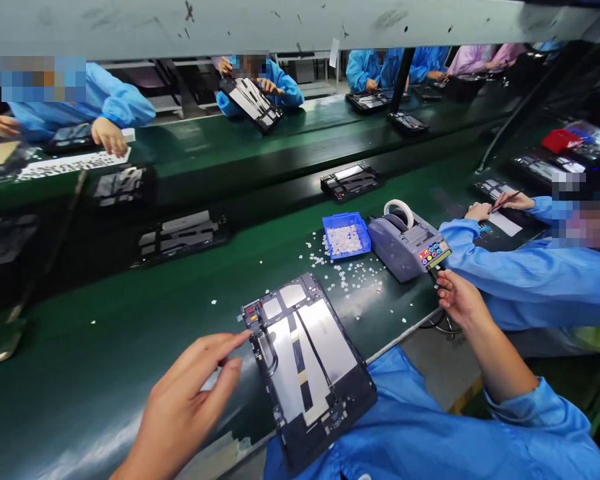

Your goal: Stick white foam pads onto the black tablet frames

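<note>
An opened tablet [330,333], its silver battery panels and black cables exposed, lies tilted at the table's front edge, partly over my blue smock. With fingers apart, my left hand [190,393] touches the tablet's upper left edge with its index fingertip. My right hand [460,300] is at the front outlet of a grey tape dispenser [405,243], fingers pinched together. Something small and dark shows at those fingertips, too small to name. A white tape roll [399,212] stands in the dispenser's top.
A blue tray [347,253] holds white paper bits; more bits are scattered around it on the green table [145,313]. Other tablets [350,181] lie along the line. A co-worker's blue sleeve [530,280] is close on the right. A beam [280,30] crosses overhead.
</note>
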Demonstrator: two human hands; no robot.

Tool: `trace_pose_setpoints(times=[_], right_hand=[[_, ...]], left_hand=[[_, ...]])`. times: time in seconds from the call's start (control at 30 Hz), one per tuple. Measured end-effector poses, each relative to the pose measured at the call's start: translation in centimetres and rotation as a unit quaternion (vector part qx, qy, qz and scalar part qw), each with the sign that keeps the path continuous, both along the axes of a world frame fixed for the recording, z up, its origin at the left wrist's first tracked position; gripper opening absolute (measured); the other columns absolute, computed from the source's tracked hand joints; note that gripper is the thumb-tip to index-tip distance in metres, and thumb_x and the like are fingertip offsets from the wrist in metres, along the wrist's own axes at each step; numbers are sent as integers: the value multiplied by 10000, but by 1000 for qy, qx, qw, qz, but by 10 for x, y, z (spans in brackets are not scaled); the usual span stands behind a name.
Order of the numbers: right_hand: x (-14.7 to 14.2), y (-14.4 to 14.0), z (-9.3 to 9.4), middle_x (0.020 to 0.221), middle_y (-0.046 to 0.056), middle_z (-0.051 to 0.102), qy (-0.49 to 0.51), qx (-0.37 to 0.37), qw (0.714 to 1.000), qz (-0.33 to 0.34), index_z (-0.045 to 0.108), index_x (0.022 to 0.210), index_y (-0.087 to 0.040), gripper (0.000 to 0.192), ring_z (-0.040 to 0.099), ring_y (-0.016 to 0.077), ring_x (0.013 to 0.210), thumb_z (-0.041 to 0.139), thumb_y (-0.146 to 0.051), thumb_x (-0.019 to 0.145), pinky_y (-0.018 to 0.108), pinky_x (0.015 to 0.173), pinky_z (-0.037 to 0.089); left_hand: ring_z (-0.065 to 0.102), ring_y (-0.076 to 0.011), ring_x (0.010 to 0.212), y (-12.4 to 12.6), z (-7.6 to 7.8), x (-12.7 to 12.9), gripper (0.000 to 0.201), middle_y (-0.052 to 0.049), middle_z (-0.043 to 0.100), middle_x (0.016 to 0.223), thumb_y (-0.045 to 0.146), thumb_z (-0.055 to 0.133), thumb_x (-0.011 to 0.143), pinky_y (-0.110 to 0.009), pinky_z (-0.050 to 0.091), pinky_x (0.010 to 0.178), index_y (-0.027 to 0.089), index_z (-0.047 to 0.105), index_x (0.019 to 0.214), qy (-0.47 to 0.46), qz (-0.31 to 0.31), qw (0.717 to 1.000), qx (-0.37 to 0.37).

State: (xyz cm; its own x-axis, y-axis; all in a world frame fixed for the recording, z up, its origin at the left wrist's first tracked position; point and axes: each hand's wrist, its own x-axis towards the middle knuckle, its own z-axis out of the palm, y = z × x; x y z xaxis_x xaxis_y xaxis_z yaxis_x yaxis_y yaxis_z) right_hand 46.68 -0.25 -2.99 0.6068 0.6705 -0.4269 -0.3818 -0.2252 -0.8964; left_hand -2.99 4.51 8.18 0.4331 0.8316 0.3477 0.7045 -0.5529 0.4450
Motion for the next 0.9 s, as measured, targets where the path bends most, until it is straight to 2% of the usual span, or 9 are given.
trace_pose_setpoints(times=[0.2, 0.33, 0.47, 0.57, 0.63, 0.67, 0.77, 0.83, 0.9], right_hand=[[8, 24, -2, 651, -17, 618, 2, 7, 1000, 7, 595, 800, -218, 336, 473, 74, 445, 852, -375, 651, 166, 329, 293], [0, 14, 6, 572, -56, 520, -14, 25, 1000, -3, 529, 703, -221, 383, 416, 53, 442, 869, -362, 600, 146, 346, 283], [-38, -9, 26, 637, -23, 600, -32, 39, 998, 21, 605, 731, -228, 360, 439, 66, 460, 885, -439, 650, 172, 354, 304], [-89, -7, 46, 683, 17, 659, -87, 71, 987, 119, 703, 800, -231, 296, 487, 90, 489, 846, -488, 767, 214, 408, 373], [-129, 6, 60, 654, 27, 663, -143, 97, 962, 211, 738, 812, -238, 278, 524, 115, 506, 805, -507, 824, 241, 455, 419], [-148, 15, 66, 641, 28, 664, -164, 110, 947, 253, 747, 807, -243, 276, 543, 128, 514, 791, -514, 837, 252, 474, 437], [-202, 37, 80, 631, 24, 670, -187, 148, 907, 347, 756, 779, -259, 249, 588, 158, 548, 769, -498, 849, 278, 527, 478], [-228, 45, 84, 631, 17, 669, -192, 174, 884, 390, 761, 771, -265, 219, 595, 164, 563, 747, -462, 866, 289, 564, 497], [-243, 50, 83, 641, 13, 678, -194, 191, 863, 425, 766, 774, -270, 201, 602, 167, 574, 720, -430, 887, 293, 586, 505]], left_hand=[[758, -178, 872, 0, 0, 4, 251, -55, 772, 1045, 338, 586, 985, -164, 562, 528, 263, 779, 1127, -11, -4, 1000, -27], [756, -174, 874, -1, -3, -1, 241, -50, 773, 1034, 325, 591, 982, -181, 579, 587, 261, 781, 1114, -15, -2, 1000, -27], [750, -188, 892, -3, -5, 7, 235, -56, 776, 1024, 306, 598, 966, -235, 601, 709, 245, 787, 1092, -47, 10, 997, -64], [721, -194, 881, -5, -6, 34, 230, -68, 769, 988, 266, 608, 932, -289, 591, 776, 215, 778, 1079, -113, 14, 985, -133], [674, -169, 812, -6, -6, 57, 237, -64, 753, 965, 226, 641, 890, -277, 554, 733, 204, 754, 1097, -181, 21, 962, -205], [637, -145, 750, -5, -7, 68, 242, -57, 739, 940, 216, 666, 870, -259, 524, 691, 198, 737, 1101, -230, 31, 940, -250], [569, -106, 693, -2, -11, 92, 308, -45, 697, 944, 244, 769, 811, -232, 465, 648, 185, 673, 1098, -394, 27, 845, -361], [561, -109, 709, 0, -15, 98, 297, -33, 668, 904, 312, 809, 808, -241, 460, 671, 179, 649, 1020, -475, 28, 795, -375], [553, -116, 710, 0, -19, 96, 272, -15, 631, 827, 369, 802, 833, -256, 460, 692, 177, 631, 922, -515, 47, 773, -366]])
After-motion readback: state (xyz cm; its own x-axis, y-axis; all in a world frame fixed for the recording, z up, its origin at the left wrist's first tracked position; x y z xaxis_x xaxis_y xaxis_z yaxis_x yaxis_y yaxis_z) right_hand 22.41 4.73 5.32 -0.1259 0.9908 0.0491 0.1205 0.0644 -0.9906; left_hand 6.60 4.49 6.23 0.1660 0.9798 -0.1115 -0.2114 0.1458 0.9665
